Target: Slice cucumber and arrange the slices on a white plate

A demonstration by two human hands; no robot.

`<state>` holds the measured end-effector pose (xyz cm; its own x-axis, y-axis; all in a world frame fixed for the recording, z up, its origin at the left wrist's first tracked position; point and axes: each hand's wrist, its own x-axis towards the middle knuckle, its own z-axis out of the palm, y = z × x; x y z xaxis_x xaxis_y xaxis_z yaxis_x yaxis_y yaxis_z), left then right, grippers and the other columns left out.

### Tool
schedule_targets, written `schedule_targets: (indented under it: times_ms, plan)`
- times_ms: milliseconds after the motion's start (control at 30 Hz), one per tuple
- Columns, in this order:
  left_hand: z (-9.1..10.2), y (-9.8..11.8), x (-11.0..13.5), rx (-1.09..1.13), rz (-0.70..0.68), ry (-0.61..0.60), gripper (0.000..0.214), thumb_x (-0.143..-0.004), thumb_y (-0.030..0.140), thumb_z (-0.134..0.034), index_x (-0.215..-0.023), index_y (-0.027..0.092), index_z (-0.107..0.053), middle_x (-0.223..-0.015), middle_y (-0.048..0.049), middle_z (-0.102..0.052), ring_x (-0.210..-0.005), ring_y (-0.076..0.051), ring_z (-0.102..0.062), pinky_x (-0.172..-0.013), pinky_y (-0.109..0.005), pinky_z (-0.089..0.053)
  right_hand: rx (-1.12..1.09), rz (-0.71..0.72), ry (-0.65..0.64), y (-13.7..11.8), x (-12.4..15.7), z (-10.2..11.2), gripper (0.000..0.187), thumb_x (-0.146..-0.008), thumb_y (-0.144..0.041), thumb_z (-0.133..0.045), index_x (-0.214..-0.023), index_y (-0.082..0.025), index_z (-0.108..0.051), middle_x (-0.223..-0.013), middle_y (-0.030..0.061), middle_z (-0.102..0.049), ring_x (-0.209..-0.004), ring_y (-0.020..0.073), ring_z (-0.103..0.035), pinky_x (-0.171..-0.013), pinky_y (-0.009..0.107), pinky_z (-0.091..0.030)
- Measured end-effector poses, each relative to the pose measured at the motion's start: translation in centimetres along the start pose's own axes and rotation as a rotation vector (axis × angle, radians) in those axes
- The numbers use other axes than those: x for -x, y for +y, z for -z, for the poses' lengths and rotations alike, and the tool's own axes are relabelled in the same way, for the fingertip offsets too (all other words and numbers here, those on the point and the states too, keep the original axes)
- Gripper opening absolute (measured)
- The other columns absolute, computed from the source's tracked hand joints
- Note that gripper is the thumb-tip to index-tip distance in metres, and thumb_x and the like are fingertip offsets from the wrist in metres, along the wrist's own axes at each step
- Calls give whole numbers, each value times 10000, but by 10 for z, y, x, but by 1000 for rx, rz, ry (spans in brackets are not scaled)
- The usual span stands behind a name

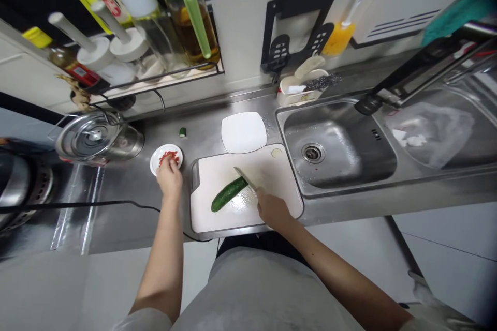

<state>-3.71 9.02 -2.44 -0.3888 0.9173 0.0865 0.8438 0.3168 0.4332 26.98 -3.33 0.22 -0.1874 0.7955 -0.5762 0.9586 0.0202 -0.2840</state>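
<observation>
My right hand is closed round the handle of a kitchen knife. Its blade lies beside the right end of a dark green cucumber, on a wet patch of the white cutting board. To the left, my left hand is closed at the near rim of a small white dish. Its fingertips reach over the rim, close to chopped red pieces. Whether it also pinches any pieces is hidden. A cut cucumber end lies on the counter behind the dish.
A white plate touches the board's back edge; a pale round slice lies at its corner. The sink is on the right, a lidded steel pot on the left. A black cord crosses the counter. Bottles stand on a rack.
</observation>
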Motion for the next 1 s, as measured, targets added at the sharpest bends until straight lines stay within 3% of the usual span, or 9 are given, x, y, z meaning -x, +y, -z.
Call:
schedule_targets:
  times_ms: [100,200,300,400,500,600,700,833,1000]
  plan:
    - [1,-15,-23,-86,-5,-29,484,-914,291,-401,-1357,118,-491,-1337,-197,-528,-1300,-319,-412,-1106,-544,-242,6,-8,-9,-1,1,2,348,-926,-169,-342,-1225,-138,-519,-910,120,-683,-833,212,-655,-650,269,-429]
    - [0,-18,-28,-82,-33,2,498,-900,249,-405,-1380,133,-470,-1443,-176,-420,-1283,-293,-436,-1085,-457,-324,5,-8,-12,0,1,3,330,-929,-171,-349,-1213,-142,-515,-893,114,-684,-825,202,-655,-651,259,-429]
    - [-2,-10,-16,-89,-67,72,444,-889,216,-397,-1299,170,-561,-1307,-135,-545,-1179,-267,-517,-1017,-409,-395,10,-5,0,0,1,0,325,-928,-171,-351,-1207,-150,-517,-873,107,-688,-803,193,-656,-648,251,-428]
    - [-9,8,9,-47,-172,45,376,-889,242,-410,-1177,178,-643,-1070,-114,-624,-1028,-243,-577,-949,-381,-431,6,6,26,0,0,-3,302,-917,-169,-382,-1180,-165,-529,-862,94,-692,-774,182,-657,-639,245,-420]
    - [-16,32,39,105,-322,-145,339,-876,300,-469,-1130,169,-652,-946,-86,-619,-823,-182,-594,-808,-314,-480,22,-5,36,1,1,-3,305,-912,-174,-395,-1179,-178,-541,-870,86,-695,-752,174,-651,-622,242,-408]
    - [-16,57,58,243,-385,-252,359,-865,367,-522,-1155,189,-634,-1033,-78,-615,-729,-139,-579,-737,-292,-494,61,-19,54,5,4,1,366,-921,-184,-389,-1262,-196,-521,-884,92,-690,-745,175,-639,-616,252,-393]
    - [-11,79,61,309,-457,-351,367,-874,399,-521,-1179,223,-624,-1141,-78,-603,-862,-162,-605,-797,-308,-500,115,-9,133,11,7,8,430,-938,-189,-384,-1359,-225,-466,-915,105,-678,-774,187,-619,-676,287,-375]
    - [-8,101,56,249,-655,-620,358,-875,412,-540,-1177,251,-643,-1166,-62,-641,-1087,-219,-571,-959,-366,-445,158,29,241,19,9,16,446,-953,-205,-383,-1392,-238,-455,-989,136,-658,-856,205,-580,-786,336,-321]
    - [-15,109,53,138,-733,-781,346,-848,439,-575,-1139,278,-672,-1147,-33,-673,-1096,-229,-577,-1010,-385,-398,183,85,305,24,7,17,459,-966,-207,-348,-1412,-261,-443,-1026,137,-635,-888,223,-538,-811,363,-274]
